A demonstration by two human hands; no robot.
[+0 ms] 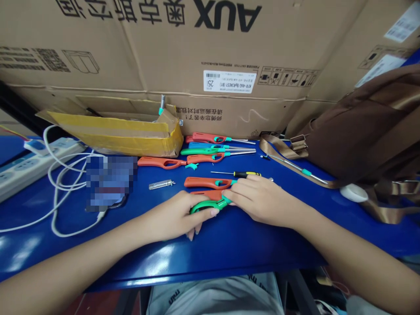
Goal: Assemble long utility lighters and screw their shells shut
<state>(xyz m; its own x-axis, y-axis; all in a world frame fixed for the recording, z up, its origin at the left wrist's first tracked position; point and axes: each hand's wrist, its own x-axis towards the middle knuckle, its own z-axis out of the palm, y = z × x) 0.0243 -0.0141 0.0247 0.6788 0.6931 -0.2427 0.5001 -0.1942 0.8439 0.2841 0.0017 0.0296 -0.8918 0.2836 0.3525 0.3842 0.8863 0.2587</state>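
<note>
Both my hands rest on the blue table. My left hand is closed around the handle of a green long-nosed lighter. My right hand covers the lighter's front part, fingers pressed on it. Just behind lie an orange lighter body and a second orange piece, partly hidden under my hands. A screwdriver with a black and yellow handle lies beyond my right hand. A small clear tube lies to the left.
Several finished lighters lie in a row near the back, one orange lighter apart. An open yellow-taped box, a power strip with white cables, a brown bag and big cardboard cartons ring the table.
</note>
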